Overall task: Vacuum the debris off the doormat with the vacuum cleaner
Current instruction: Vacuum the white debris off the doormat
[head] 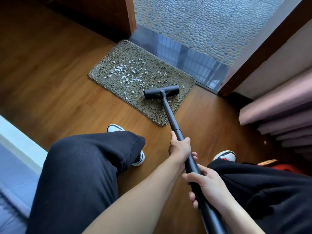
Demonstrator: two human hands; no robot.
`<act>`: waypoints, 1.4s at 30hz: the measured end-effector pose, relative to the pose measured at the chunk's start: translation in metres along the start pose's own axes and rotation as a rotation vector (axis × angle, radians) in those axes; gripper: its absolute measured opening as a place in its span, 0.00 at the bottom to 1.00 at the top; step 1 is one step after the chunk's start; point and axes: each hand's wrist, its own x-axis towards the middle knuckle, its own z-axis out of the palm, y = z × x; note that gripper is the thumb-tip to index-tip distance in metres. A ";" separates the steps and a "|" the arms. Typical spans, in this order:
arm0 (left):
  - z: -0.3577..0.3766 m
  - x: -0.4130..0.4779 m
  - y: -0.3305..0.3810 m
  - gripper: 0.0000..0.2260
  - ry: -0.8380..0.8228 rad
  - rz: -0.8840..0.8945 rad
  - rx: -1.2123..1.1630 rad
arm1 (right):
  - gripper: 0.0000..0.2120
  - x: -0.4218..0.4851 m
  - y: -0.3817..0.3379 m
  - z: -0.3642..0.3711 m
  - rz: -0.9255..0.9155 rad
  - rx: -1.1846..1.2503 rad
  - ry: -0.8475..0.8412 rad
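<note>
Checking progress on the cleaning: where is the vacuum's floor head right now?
In the head view, the floor head sits on the near right part of the doormat, just right of the main debris patch.

A single wide-angle camera, worn on the person's head, looks forward and steeply down from close above the knees (81, 166) at the bottom of the frame, toward the doormat (152, 108) at centre and pebbled floor (202, 22) at upper right.
</note>
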 end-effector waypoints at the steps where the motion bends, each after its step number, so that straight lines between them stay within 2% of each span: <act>1: 0.000 -0.005 -0.005 0.34 -0.002 -0.006 0.001 | 0.04 -0.005 0.004 -0.001 0.002 -0.006 0.003; 5: 0.000 -0.031 -0.027 0.34 -0.013 -0.037 0.008 | 0.03 -0.029 0.024 -0.006 0.024 -0.023 0.007; 11: 0.005 -0.058 -0.058 0.33 -0.011 -0.053 0.050 | 0.09 -0.053 0.050 -0.017 0.113 -0.020 -0.007; 14: 0.007 -0.055 -0.059 0.33 -0.013 -0.039 0.071 | 0.07 -0.051 0.051 -0.018 0.093 0.018 -0.005; 17: 0.009 -0.046 -0.052 0.34 -0.018 -0.025 0.111 | 0.03 -0.045 0.045 -0.017 0.076 0.055 -0.005; 42: 0.048 0.073 0.053 0.35 -0.057 0.059 0.028 | 0.03 0.061 -0.059 -0.028 0.001 0.113 0.024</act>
